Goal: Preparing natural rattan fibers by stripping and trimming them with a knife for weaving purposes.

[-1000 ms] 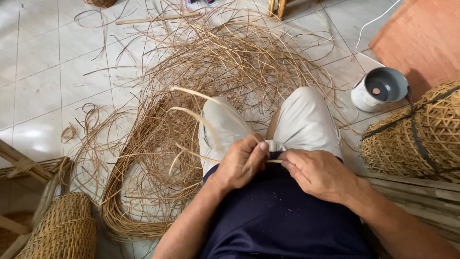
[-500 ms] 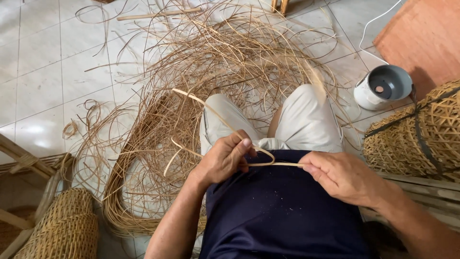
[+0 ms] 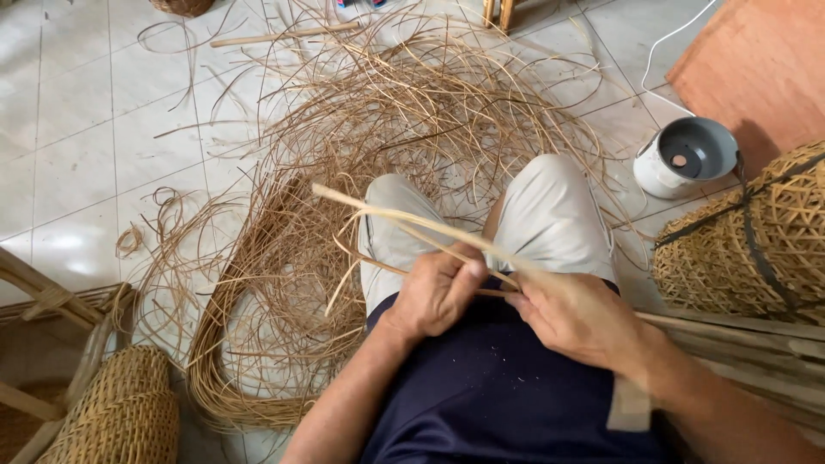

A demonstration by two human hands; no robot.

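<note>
I sit with my knees apart over a tiled floor. My left hand grips several thin rattan strips above my lap. Their pale ends stick out to the upper left past my left knee. My right hand pinches the same strips just to the right, its fingertips nearly touching those of the left hand. A big loose pile of rattan strands spreads over the floor beyond my knees.
A woven basket with a dark strap stands at the right, beside a white pot and a reddish board. Another woven basket and a wooden frame lie at the lower left. Bamboo slats lie by my right arm.
The curled strip between my hands has been pulled straight and raised. My hands, spread apart half a second ago, have come close together again on the strips.
</note>
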